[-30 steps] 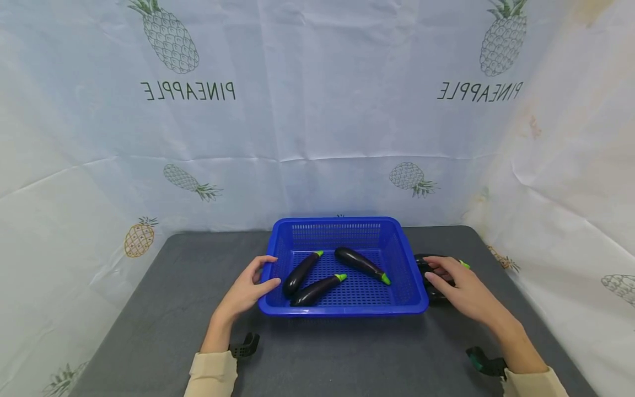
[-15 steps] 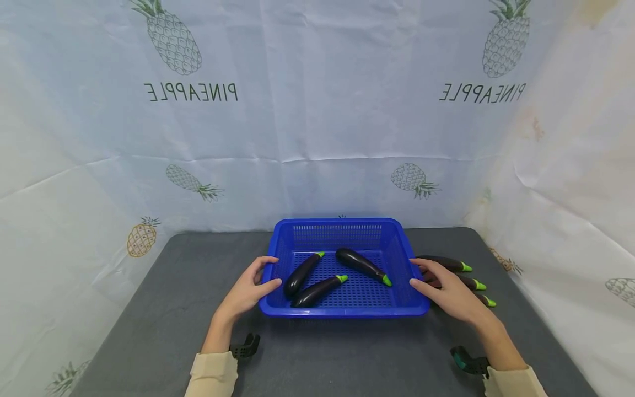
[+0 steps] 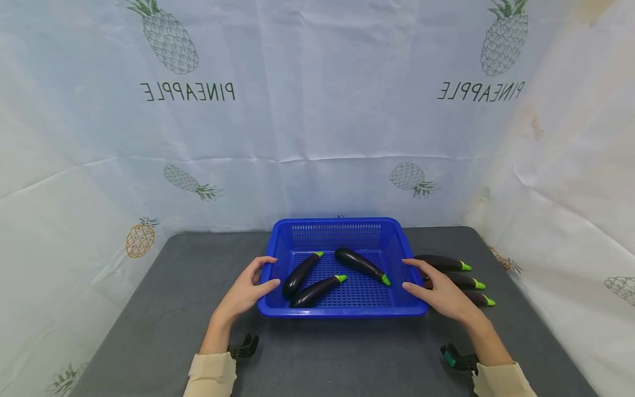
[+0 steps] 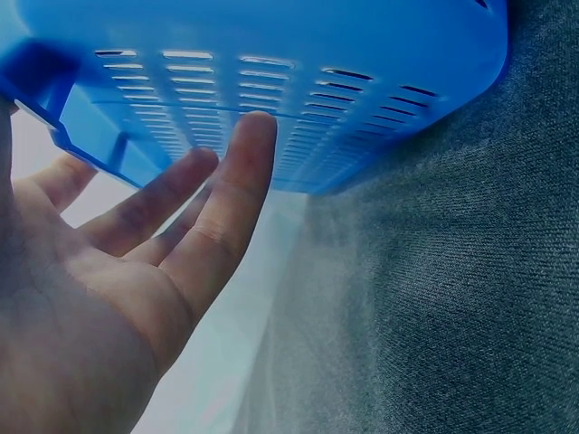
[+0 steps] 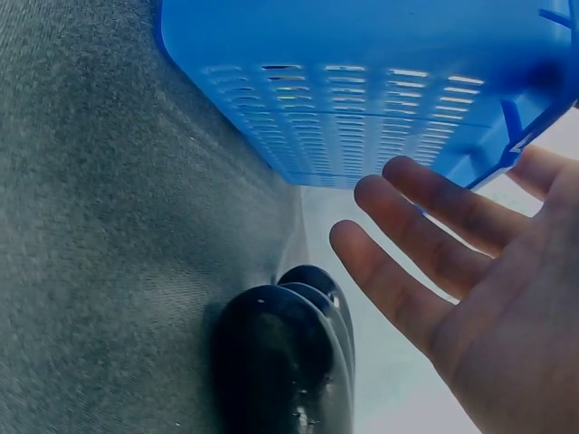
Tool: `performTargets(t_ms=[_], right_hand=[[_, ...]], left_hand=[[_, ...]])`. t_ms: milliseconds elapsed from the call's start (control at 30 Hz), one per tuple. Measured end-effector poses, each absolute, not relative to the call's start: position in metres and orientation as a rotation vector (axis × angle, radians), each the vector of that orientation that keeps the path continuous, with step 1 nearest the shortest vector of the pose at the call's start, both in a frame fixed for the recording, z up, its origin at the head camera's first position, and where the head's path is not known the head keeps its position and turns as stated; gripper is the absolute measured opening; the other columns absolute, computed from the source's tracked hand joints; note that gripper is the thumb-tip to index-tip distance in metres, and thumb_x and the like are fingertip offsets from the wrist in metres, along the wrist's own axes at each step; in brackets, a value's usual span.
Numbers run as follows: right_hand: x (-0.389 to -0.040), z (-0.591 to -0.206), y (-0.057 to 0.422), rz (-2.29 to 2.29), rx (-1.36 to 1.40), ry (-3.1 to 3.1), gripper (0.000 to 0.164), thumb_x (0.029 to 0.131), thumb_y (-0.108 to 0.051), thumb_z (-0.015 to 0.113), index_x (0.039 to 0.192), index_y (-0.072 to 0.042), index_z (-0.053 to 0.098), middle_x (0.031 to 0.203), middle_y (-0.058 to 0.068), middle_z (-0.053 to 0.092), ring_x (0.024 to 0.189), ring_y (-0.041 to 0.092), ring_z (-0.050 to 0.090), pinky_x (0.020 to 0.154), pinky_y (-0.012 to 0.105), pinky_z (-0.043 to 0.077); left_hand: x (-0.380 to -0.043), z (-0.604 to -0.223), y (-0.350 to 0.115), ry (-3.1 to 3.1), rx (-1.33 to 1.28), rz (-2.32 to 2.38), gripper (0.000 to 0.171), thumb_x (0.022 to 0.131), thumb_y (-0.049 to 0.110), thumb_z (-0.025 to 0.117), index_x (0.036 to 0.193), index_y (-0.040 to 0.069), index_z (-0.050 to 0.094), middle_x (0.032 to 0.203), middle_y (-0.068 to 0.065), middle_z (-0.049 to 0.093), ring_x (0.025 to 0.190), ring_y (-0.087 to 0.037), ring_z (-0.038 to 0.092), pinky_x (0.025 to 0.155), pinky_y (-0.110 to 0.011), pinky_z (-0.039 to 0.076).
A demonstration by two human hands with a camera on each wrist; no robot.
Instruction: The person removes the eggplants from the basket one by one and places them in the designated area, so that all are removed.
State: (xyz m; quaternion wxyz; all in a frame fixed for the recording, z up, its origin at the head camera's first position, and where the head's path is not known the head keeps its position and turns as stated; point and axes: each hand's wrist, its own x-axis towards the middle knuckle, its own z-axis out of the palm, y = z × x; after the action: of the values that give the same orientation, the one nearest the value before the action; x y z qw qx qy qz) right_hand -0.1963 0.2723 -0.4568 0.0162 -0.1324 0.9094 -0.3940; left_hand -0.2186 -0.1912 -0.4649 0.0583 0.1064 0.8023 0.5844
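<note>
A blue plastic basket (image 3: 342,312) with slotted walls stands on the dark table, and three dark purple eggplants with green stem ends lie in it: one at left (image 3: 300,274), one in front (image 3: 315,292) and one at right (image 3: 361,263). My left hand (image 3: 244,292) holds the basket's left rim, thumb and a finger over the top, other fingers along the outer wall (image 4: 280,86). At the opposite rim my right hand (image 3: 444,289) has the same hold, its lower fingers beside the slotted side (image 5: 344,90). Its palm partly hides the eggplants outside the basket.
Three more eggplants (image 3: 446,263) lie side by side on the table, right of the basket; their rounded ends show below my right hand in the right wrist view. A pale pineapple-print sheet (image 3: 322,121) hangs behind the table (image 3: 198,275) and along its sides.
My right hand has moved left from over the outside eggplants onto the basket's right rim, uncovering their green ends. My left hand and the basket have stayed in place.
</note>
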Motion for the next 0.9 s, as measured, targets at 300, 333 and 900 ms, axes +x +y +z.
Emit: performTargets(t_ms=[300, 333, 900], right_hand=[[-0.194, -0.465, 0.271, -1.312, -0.415, 2.819, 0.060, 0.102, -0.038, 0.062, 0.153, -0.013, 0.042, 0.152, 0.025, 0.042, 0.123, 0.042, 0.057, 0.091, 0.054, 0.054], [-0.194, -0.466, 0.271, -1.316, -0.422, 2.824, 0.060, 0.102, -0.038, 0.062, 0.153, -0.013, 0.042, 0.153, 0.025, 0.042, 0.123, 0.043, 0.057, 0.092, 0.054, 0.053], [-0.197, -0.467, 0.273, -1.300, -0.430, 2.833, 0.060, 0.100, -0.040, 0.065, 0.150, -0.013, 0.045, 0.149, 0.025, 0.046, 0.116, 0.040, 0.062, 0.085, 0.050, 0.058]], left_hand=[[-0.219, -0.466, -0.190, 2.423, 0.335, 1.773, 0.054, 0.096, 0.017, 0.072, 0.144, 0.009, 0.046, 0.150, -0.023, 0.043, 0.130, -0.044, 0.053, 0.097, -0.057, 0.051], [-0.218, -0.465, -0.190, 2.418, 0.335, 1.777, 0.054, 0.096, 0.016, 0.072, 0.144, 0.009, 0.046, 0.150, -0.024, 0.043, 0.130, -0.044, 0.053, 0.097, -0.057, 0.051], [-0.209, -0.451, -0.187, 2.685, 0.199, 1.484, 0.058, 0.096, 0.028, 0.071, 0.147, 0.014, 0.045, 0.151, -0.022, 0.044, 0.133, -0.048, 0.048, 0.098, -0.063, 0.048]])
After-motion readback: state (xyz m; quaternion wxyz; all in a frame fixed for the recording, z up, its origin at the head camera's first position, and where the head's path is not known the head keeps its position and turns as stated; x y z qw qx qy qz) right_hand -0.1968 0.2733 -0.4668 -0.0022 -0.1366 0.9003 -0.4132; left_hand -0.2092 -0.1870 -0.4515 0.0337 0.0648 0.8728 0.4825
